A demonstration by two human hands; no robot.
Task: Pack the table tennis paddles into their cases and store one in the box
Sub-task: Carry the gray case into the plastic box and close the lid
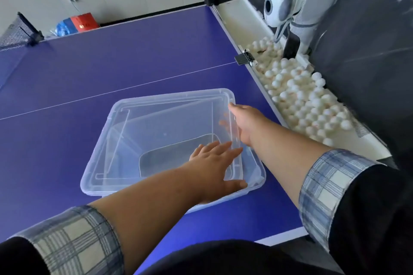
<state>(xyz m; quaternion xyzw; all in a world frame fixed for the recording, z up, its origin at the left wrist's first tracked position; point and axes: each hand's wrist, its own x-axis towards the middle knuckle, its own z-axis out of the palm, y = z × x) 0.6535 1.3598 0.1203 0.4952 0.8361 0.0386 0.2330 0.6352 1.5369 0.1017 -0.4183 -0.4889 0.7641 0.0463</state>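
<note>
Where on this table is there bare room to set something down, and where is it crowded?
Bare table lies between the net and the clear box, across the white line, and left of the box. Crowded: the box, with left hand and right hand on its lid, and the ball tray along the right edge.

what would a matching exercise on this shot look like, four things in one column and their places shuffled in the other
Things
1 paddle case
2 table tennis balls
3 lid
4 red box

Places
a in the white tray along the right edge of the table
b past the table's far edge, by the wall
c inside the clear box
d tilted over the clear box, under the left hand and gripped by the right hand

Pairs: 1-c, 2-a, 3-d, 4-b
</note>
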